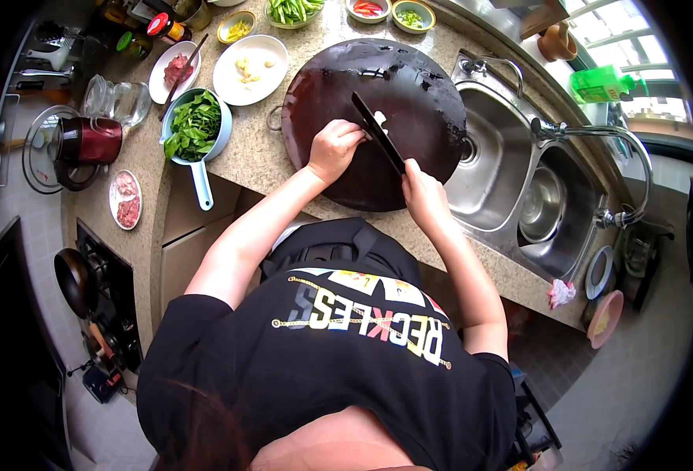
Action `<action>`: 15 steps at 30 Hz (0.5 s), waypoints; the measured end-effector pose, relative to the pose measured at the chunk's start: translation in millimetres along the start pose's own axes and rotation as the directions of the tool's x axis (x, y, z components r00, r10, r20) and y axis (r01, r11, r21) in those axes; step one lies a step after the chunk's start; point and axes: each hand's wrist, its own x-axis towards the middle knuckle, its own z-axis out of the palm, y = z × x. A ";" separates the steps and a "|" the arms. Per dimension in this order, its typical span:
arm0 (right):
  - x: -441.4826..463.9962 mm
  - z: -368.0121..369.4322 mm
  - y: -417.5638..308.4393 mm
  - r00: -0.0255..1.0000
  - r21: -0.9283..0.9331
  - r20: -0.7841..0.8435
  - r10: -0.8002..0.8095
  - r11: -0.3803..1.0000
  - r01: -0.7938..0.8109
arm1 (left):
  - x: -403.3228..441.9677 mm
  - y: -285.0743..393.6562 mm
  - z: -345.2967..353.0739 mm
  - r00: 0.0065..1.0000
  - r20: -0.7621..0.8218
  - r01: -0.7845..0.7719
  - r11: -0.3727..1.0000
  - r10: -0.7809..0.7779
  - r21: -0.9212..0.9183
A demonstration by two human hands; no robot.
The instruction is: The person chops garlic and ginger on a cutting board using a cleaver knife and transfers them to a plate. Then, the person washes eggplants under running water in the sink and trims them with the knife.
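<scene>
My right hand (426, 194) is closed round the handle of a dark kitchen knife (378, 132), whose blade slants up and left over the round dark cutting board (323, 86). Left of the blade, my left hand (336, 149) is closed, its fingertips pinched on a small pale piece that looks like garlic, mostly hidden by the fingers. A few white cut pieces (379, 118) lie on the board just beyond the blade. Up and left of the board, a white plate (227, 88) carries several pale yellow pieces, seemingly garlic cloves.
A double sink (484, 188) with taps adjoins the board's right. To the left stand a blue handled strainer (200, 184) of leafy greens, a plate of meat (175, 71) with chopsticks across it, and a minced-meat dish (127, 199). Bowls of cut peppers (368, 9) line the back.
</scene>
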 end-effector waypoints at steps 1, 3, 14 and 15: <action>-1.8 -2.3 1.7 1.000 -0.002 -0.001 -0.004 1.000 0.004 | 0.2 1.1 -2.7 1.000 -0.004 0.000 1.000 0.000 0.002; -6.0 -7.8 2.1 0.998 0.036 -0.031 0.052 0.998 -0.051 | -2.4 1.7 -9.1 0.996 -0.058 0.064 0.998 -0.063 0.014; -14.0 -16.4 10.8 0.986 0.105 -0.056 0.157 0.983 -0.151 | 28.1 4.4 20.4 0.981 0.092 0.166 0.985 -0.170 0.048; -15.5 -15.2 11.2 0.986 0.104 -0.057 0.157 0.983 -0.151 | 31.1 1.1 24.8 0.980 0.109 0.161 0.986 -0.166 0.048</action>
